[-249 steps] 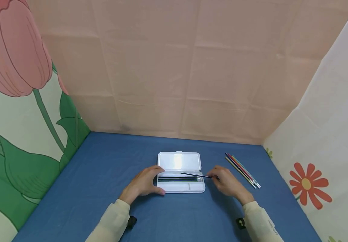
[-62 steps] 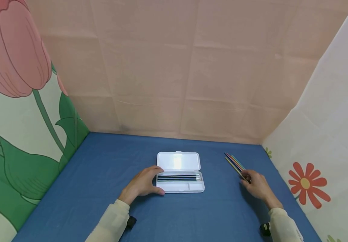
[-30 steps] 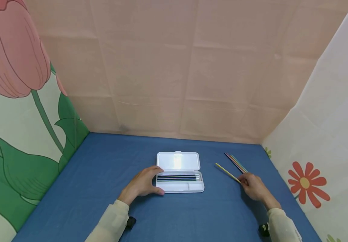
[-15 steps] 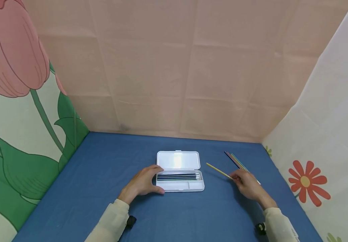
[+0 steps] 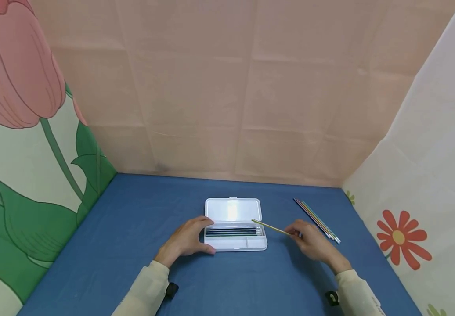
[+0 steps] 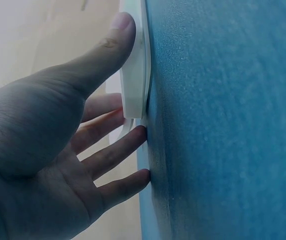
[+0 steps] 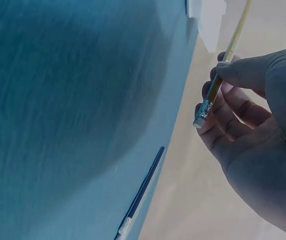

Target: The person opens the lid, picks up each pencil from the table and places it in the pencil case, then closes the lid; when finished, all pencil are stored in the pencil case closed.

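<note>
A white pencil case (image 5: 229, 244) lies with its lid (image 5: 221, 210) folded back. Several dark pencils (image 5: 231, 231) lie side by side in its rear compartment. My left hand (image 5: 188, 237) holds the case's left end, thumb along the front and fingers at the back. The left wrist view shows that thumb pressed to the case wall (image 6: 135, 80). Between thumb and fingers, my right hand (image 5: 310, 240) pinches a yellow pencil (image 5: 271, 226) near its eraser end (image 7: 203, 114). The pencil's far tip overlaps the lid's right front corner in the head view.
To the right, several coloured pencils (image 5: 316, 219) lie together at a slant on the blue cloth (image 5: 235, 285). A beige backdrop (image 5: 227, 109) rises behind the table, with a tulip-print sheet (image 5: 53, 153) on the left and a flower-print white sheet (image 5: 429, 175) on the right.
A dark pencil, held over the case at first, now lies inside it. My right hand has since taken the yellow pencil from the group and moved left. My left hand stays put.
</note>
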{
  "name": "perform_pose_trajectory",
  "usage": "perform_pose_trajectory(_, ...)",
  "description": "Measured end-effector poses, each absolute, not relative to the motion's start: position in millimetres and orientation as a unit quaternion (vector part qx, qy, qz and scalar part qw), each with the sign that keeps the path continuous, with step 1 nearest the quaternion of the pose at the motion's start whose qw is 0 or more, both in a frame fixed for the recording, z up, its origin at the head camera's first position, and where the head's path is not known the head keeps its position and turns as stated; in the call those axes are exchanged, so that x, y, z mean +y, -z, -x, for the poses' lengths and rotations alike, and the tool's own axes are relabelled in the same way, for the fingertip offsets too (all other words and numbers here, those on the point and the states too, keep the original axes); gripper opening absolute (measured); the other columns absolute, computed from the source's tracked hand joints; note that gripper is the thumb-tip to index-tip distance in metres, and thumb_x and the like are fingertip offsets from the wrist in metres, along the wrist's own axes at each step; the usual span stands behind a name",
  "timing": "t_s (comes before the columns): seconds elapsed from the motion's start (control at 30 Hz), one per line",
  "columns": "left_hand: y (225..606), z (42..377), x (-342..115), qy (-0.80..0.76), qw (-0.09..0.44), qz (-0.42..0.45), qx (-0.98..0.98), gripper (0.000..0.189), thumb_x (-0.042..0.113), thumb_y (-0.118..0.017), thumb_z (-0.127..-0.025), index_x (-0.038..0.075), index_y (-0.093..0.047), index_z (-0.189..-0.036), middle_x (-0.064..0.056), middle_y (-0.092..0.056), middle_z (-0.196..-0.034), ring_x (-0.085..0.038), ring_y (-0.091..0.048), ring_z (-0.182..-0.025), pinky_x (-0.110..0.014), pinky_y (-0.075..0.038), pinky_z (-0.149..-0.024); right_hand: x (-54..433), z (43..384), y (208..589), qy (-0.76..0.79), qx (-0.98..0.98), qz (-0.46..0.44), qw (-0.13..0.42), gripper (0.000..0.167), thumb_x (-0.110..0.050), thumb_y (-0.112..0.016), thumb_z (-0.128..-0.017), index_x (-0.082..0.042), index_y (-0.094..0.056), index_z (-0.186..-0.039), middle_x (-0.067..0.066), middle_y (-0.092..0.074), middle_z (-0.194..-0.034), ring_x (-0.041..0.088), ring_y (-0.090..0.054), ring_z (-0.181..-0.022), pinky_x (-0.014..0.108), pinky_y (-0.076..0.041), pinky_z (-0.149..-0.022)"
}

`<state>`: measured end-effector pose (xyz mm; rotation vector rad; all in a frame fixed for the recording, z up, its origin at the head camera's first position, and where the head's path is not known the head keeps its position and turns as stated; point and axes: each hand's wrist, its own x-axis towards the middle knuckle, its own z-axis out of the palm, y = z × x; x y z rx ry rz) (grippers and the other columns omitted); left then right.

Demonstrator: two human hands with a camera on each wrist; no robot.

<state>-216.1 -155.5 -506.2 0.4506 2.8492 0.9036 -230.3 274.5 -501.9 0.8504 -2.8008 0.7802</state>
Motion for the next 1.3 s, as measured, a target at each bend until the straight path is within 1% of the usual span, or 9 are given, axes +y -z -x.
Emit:
perform_pose_trajectory(0.1, 507, 216, -155, -0.299, 0.062, -0.149, 0.94, 0.09, 0.038, -0.107, -0.078, 0.008, -0.068, -0.153, -0.016, -0.063, -0.164, -0.041, -0.061, -0.151, -0.065, -0.049, -0.128, 270, 231, 504, -0.253, -0.924, -0.283, 0.053, 0.023, 0.009, -0.076, -0.099, -0.006, -0.084, -0.114, 0.004, -0.077, -0.101, 0.003, -0.062, -0.091, 0.027, -0.058, -0.076)
perform_pose_trajectory(0.33, 506, 216, -156, -0.297, 0.062, -0.146, 0.942, 0.09, 0.038, -0.107, -0.078, 0.008, -0.068, -0.154, -0.016, -0.062, -0.165, -0.041, -0.06, -0.152, -0.065, -0.048, -0.128, 259, 231, 504, -0.242, -0.919, -0.306, 0.052, 0.02, 0.004, -0.074, -0.104, -0.006, -0.085, -0.117, 0.008, -0.076, -0.1, 0.005, -0.064, -0.09, 0.029, -0.058, -0.076)
perform_pose_trajectory(0.47, 506, 215, -156, -0.297, 0.061, -0.145, 0.942, 0.09, 0.038, -0.106, -0.078, 0.008, -0.068, -0.153, -0.016, -0.062, -0.165, -0.042, -0.06, -0.151, -0.066, -0.048, -0.128, 251, 233, 504, -0.239, -0.918, -0.313, 0.042, 0.023, 0.005, -0.073, -0.104, -0.007, -0.085, -0.119, 0.007, -0.076, -0.103, 0.004, -0.063, -0.09, 0.028, -0.058, -0.076)
perform_pose_trajectory(0.7, 507, 215, -156, -0.298, 0.06, -0.146, 0.941, 0.09, 0.038, -0.107, -0.078, 0.008, -0.068, -0.153, -0.017, -0.062, -0.165, -0.042, -0.061, -0.151, -0.066, -0.049, -0.128, 238, 236, 504, -0.229, -0.915, -0.329, 0.043, 0.024, 0.006, -0.072, -0.104, -0.008, -0.086, -0.118, 0.005, -0.075, -0.101, 0.003, -0.06, -0.087, 0.028, -0.056, -0.074)
perform_pose_trajectory(1.07, 505, 215, -154, -0.3, 0.058, -0.146, 0.941, 0.09, 0.038, -0.107, -0.077, 0.007, -0.068, -0.153, -0.017, -0.063, -0.164, -0.041, -0.061, -0.15, -0.065, -0.049, -0.127, 219, 240, 504, -0.213, -0.915, -0.339, 0.044, 0.022, 0.002, -0.073, -0.106, -0.008, -0.086, -0.12, 0.004, -0.075, -0.102, 0.004, -0.061, -0.087, 0.029, -0.058, -0.075)
perform_pose_trajectory(1.2, 504, 215, -154, -0.302, 0.058, -0.146, 0.94, 0.09, 0.037, -0.107, -0.077, 0.007, -0.068, -0.153, -0.016, -0.063, -0.164, -0.041, -0.061, -0.15, -0.065, -0.049, -0.127, 212, 241, 503, -0.216, -0.91, -0.35, 0.049, 0.022, 0.004, -0.072, -0.106, -0.007, -0.085, -0.12, 0.006, -0.076, -0.103, 0.007, -0.065, -0.089, 0.031, -0.062, -0.078)
perform_pose_trajectory(1.3, 504, 215, -154, -0.301, 0.058, -0.148, 0.94, 0.09, 0.036, -0.107, -0.077, 0.007, -0.069, -0.153, -0.016, -0.063, -0.163, -0.041, -0.062, -0.149, -0.065, -0.05, -0.127, 205, 242, 503, -0.222, -0.909, -0.35, 0.048, 0.024, 0.006, -0.07, -0.105, -0.005, -0.085, -0.12, 0.007, -0.076, -0.102, 0.007, -0.064, -0.087, 0.03, -0.06, -0.076)
